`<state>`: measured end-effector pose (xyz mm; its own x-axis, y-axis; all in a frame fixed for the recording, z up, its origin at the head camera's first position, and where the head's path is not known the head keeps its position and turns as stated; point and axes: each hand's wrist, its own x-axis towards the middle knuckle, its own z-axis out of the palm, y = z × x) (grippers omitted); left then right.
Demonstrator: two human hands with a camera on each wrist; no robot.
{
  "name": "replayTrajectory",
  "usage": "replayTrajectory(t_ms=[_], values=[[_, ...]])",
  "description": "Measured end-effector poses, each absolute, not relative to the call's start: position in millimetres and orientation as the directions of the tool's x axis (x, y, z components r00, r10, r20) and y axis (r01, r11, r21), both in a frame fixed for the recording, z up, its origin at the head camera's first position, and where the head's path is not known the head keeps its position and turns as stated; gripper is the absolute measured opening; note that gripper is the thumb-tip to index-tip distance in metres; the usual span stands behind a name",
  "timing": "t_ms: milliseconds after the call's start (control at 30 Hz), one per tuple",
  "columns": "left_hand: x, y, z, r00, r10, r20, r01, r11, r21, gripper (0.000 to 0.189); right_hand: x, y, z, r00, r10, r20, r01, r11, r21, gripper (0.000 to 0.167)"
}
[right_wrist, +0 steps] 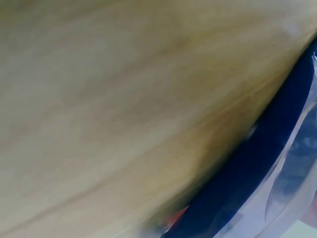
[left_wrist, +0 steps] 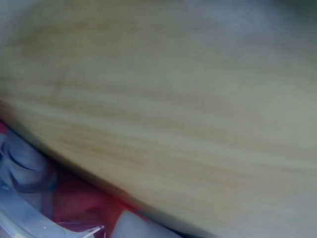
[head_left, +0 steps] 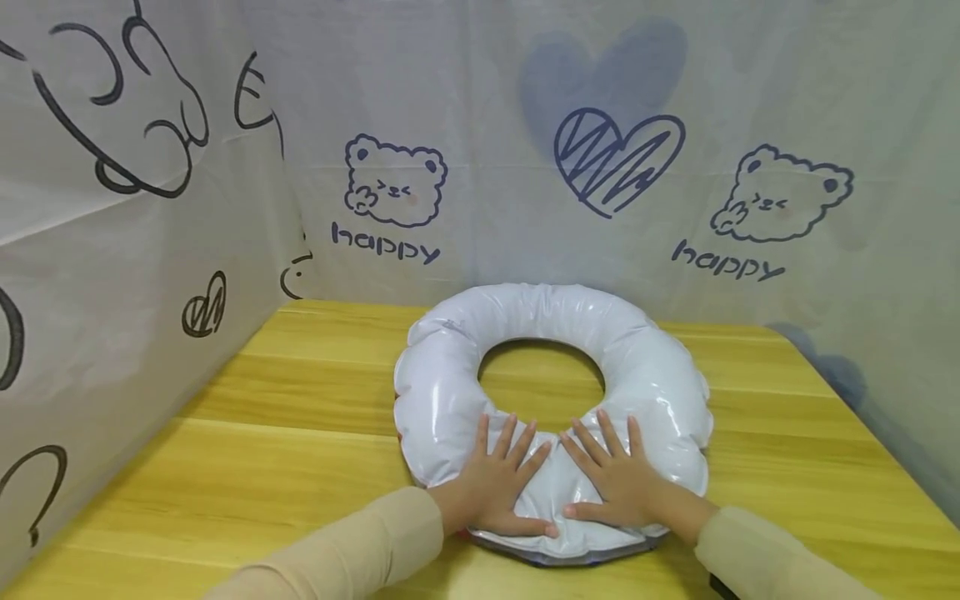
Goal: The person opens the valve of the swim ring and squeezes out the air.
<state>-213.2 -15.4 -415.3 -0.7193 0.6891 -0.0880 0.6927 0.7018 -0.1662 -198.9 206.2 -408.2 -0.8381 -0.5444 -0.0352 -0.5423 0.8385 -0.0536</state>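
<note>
A white inflatable swim ring (head_left: 652, 375) lies flat on the wooden table, its round hole toward the back. Both hands press on its near part with fingers spread. My left hand (head_left: 498, 483) rests left of the middle, and my right hand (head_left: 622, 479) rests right of it, thumbs pointing toward each other. The plastic is creased between the palms. In the left wrist view the ring's underside (left_wrist: 84, 203) shows red and grey printing. A dark blue band (right_wrist: 252, 158) runs along its edge in the right wrist view.
The yellow wood-grain table (head_left: 300, 400) extends to both sides of the ring. Behind it hangs a pale cloth (head_left: 495, 200) with drawn bears, hearts and the word happy. Another printed cloth (head_left: 135, 275) stands along the left side. A small dark object (head_left: 722, 587) shows beside the right sleeve.
</note>
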Motion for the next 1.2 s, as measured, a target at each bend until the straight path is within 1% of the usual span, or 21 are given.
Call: replayTrajectory(t_ms=[367,833,967,1200], values=[[-213,-13,-409,-0.728,0.672,-0.136,0.685,0.705,-0.183,0.095,-203,204,-404,-0.845,-0.523,-0.113,-0.519,0.852,-0.066,0.088],[-215,-11,-403,-0.716,0.685,-0.137,0.697,0.689,-0.196,0.094,-203,200,-399,-0.843,-0.511,-0.166,-0.506,0.859,-0.078,0.088],[-216,-11,-402,-0.711,0.690,-0.136,0.703,0.689,-0.178,0.094,-204,199,-397,-0.840,-0.510,-0.183,-0.504,0.860,-0.083,0.088],[-218,-12,-402,-0.705,0.694,-0.148,0.709,0.696,-0.111,0.093,-208,199,-391,-0.831,-0.496,-0.252,-0.477,0.868,-0.138,0.085]])
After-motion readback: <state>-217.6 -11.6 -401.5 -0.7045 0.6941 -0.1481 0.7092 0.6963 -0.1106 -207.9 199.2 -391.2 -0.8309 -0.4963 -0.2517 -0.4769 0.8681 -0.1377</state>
